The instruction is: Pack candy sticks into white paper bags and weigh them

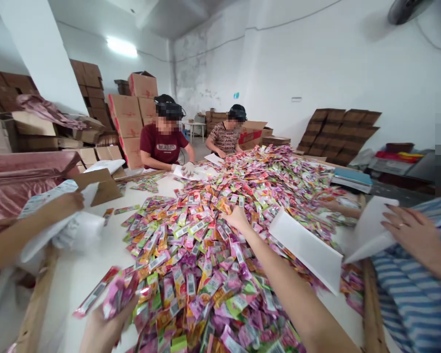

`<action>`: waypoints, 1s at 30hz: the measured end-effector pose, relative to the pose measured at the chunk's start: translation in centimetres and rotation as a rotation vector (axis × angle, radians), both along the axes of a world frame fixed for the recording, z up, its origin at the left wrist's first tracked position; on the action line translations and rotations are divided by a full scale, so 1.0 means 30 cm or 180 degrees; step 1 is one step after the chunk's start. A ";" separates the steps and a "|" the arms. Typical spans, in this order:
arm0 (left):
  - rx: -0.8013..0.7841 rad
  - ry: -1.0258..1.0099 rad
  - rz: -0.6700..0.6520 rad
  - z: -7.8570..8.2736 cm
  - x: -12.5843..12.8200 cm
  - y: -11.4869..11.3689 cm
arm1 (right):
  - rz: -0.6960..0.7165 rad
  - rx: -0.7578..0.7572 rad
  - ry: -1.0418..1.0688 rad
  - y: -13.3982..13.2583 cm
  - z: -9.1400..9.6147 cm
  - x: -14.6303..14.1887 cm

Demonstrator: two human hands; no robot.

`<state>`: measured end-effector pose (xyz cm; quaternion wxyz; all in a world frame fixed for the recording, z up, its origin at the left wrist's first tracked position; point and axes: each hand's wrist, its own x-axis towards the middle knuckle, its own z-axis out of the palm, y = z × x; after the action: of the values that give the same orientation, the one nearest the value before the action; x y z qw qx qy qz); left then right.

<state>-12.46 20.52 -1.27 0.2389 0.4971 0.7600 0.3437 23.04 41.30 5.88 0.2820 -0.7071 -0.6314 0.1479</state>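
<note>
A big heap of small printed candy sachets, pink, purple, orange and green, covers much of the white table. At the lower left, my left hand grips a bunch of sachets, with a long pink-red one sticking out to the left. My right hand reaches into the middle of the heap. Its fingers are closed on an orange sachet. Just right of my right forearm, a white paper tray lies tilted on the heap.
At the left, a co-worker's hand holds white plastic. On the right, another co-worker's hand holds a white folded sheet. Two people work at the far side. Wooden strips edge the table. Cartons stand behind.
</note>
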 end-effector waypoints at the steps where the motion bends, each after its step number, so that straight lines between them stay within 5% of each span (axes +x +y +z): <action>1: 0.0067 0.0087 -0.0015 0.050 0.020 0.074 | 0.0040 0.0011 -0.0051 0.025 0.007 -0.012; 4: 0.0704 0.0558 -0.0529 0.200 0.108 0.347 | 0.0297 -0.0123 -0.0218 0.092 0.016 -0.041; 7: 0.0938 0.1325 -0.1102 0.284 0.226 0.620 | 0.0527 -0.0298 -0.0436 0.152 0.011 -0.061; 10: 0.0938 0.1810 -0.1649 0.274 0.339 0.809 | 0.0574 -0.0287 -0.0771 0.204 0.006 -0.072; 13: 0.0784 0.1929 -0.1693 0.211 0.411 0.887 | 0.0697 -0.0266 -0.1129 0.229 0.001 -0.084; 18: 0.0640 0.2004 -0.1472 0.135 0.402 0.801 | 0.0945 -0.0184 -0.1333 0.129 -0.014 -0.108; 23: 0.0566 0.1163 -0.1607 0.088 0.260 0.497 | 0.1492 -0.0249 -0.0941 -0.171 -0.047 -0.056; 26: 0.0516 0.0075 -0.1080 0.082 0.177 0.322 | 0.1568 -0.0172 0.0263 -0.303 -0.059 0.040; 30: 0.0305 -0.0839 -0.0518 0.128 0.142 0.251 | 0.0461 0.0028 0.2474 -0.319 -0.029 0.154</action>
<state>-8.21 28.07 2.57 0.3397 0.5185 0.6620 0.4213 27.65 31.74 5.00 0.4919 -0.5508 -0.5265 0.4213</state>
